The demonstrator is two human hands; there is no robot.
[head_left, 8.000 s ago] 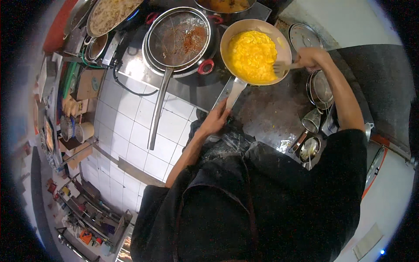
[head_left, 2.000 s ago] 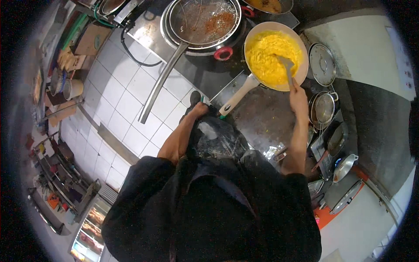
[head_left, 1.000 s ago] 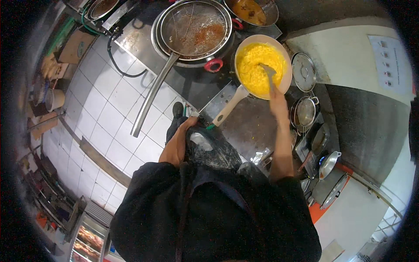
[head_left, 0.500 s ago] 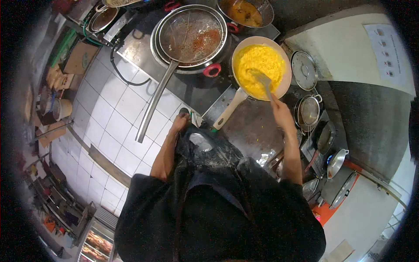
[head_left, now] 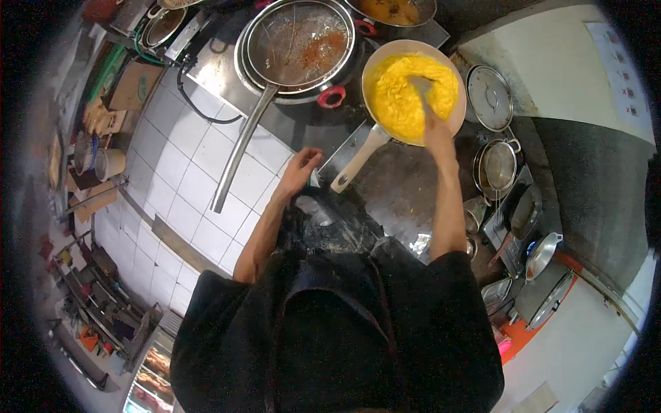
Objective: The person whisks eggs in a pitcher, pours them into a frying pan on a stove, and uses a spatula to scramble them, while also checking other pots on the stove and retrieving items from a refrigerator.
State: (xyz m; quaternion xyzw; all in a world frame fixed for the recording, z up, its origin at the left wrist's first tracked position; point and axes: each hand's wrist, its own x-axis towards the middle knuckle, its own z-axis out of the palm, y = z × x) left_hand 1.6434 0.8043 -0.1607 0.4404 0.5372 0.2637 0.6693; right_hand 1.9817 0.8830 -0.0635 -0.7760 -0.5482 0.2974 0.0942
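Note:
My right hand (head_left: 438, 138) is closed around the handle of a grey spatula (head_left: 421, 86). The spatula's blade rests in yellow scrambled egg (head_left: 399, 103), which fills much of a cream-coloured frying pan (head_left: 451, 120). No hand is on the pan's pale handle (head_left: 361, 158), which points toward me and to the left. My left hand (head_left: 301, 168) hovers by the front edge of the stove, left of that handle. Its fingers are loosely bent and apart, and I see nothing in them.
A long-handled strainer (head_left: 258, 120) lies over a large pot with red grips (head_left: 332, 96), left of the frying pan. Behind stands a pan of orange-brown liquid (head_left: 392, 10). To the right are a round lid (head_left: 490, 96), a small sieve (head_left: 500, 165) and several pans.
My left hand has come away from a dark knob at the stove's edge, moving up and right. My right hand has pushed the spatula farther into the egg, opening a furrow.

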